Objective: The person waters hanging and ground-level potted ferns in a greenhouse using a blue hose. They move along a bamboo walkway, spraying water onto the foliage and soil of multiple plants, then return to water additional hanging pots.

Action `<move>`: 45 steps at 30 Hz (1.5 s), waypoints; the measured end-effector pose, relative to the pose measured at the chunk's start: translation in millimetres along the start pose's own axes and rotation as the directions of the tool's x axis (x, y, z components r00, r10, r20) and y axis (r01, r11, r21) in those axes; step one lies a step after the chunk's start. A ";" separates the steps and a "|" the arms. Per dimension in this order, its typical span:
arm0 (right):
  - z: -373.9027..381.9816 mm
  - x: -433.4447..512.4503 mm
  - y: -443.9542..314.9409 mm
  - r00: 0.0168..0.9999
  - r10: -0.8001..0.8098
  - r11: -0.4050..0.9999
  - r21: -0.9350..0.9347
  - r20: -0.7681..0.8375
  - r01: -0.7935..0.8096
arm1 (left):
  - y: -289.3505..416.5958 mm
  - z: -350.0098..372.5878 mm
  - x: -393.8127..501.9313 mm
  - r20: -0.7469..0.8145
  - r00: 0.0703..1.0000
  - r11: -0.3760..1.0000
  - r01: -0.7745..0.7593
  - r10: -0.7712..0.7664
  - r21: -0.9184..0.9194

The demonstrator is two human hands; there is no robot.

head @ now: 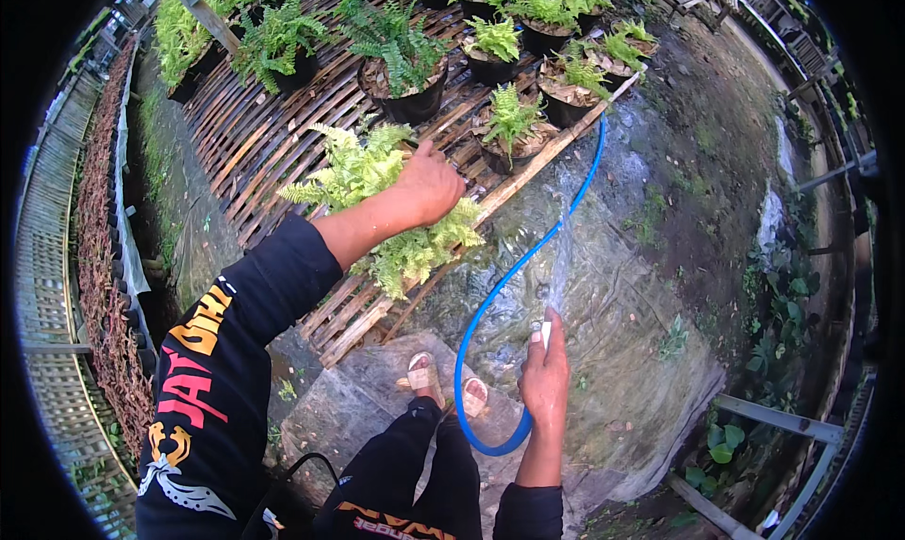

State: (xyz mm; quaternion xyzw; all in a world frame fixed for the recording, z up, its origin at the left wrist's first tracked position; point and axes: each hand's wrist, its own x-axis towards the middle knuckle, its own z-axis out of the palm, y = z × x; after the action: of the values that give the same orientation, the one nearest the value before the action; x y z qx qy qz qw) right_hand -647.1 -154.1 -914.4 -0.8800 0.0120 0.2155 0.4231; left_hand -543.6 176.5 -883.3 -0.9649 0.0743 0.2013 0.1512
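My right hand (pixel 546 381) is closed around the end of a blue hose (pixel 488 303), and water (pixel 562 257) streams from it away from me, over the ground sheet. My left hand (pixel 430 185) reaches across a light green potted fern (pixel 353 165), fingers curled at the far edge of the plant; its pot is mostly hidden by fronds and arm, and the fingers seem to hold the rim. Just beyond stand a darker fern in a black pot (pixel 413 105) and a small fern in a black pot (pixel 505 160).
More potted ferns (pixel 491 45) stand on the bamboo slat bench (pixel 247 155). A bamboo pole (pixel 558 144) edges it. Wet plastic sheeting (pixel 622 370) covers ground around my sandalled feet. A metal frame (pixel 778 416) stands at lower right, and a row of reddish plants (pixel 102 243) at left.
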 end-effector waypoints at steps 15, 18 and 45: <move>-4.6 -13.6 -25.3 0.994 0.107 0.990 0.094 0.026 -0.109 | -26.4 -39.4 8.0 -0.351 0.932 0.953 -0.016 -0.096 -0.302; -3.1 -17.2 -36.9 1.000 -0.004 1.000 0.016 0.021 0.003 | -2.9 -39.4 7.9 0.184 0.982 0.998 -0.055 0.049 0.025; 36.6 -34.1 -43.1 0.891 -0.122 0.993 0.061 0.437 0.106 | -22.1 -16.9 -18.2 -0.162 0.982 0.896 0.010 -0.091 -0.443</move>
State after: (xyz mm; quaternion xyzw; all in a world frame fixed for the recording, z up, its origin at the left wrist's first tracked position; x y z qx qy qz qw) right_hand -682.8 -104.5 -889.4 -0.8000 -0.1316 0.3835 0.4424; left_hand -549.4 193.5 -855.2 -0.9898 0.0149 0.1213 -0.0731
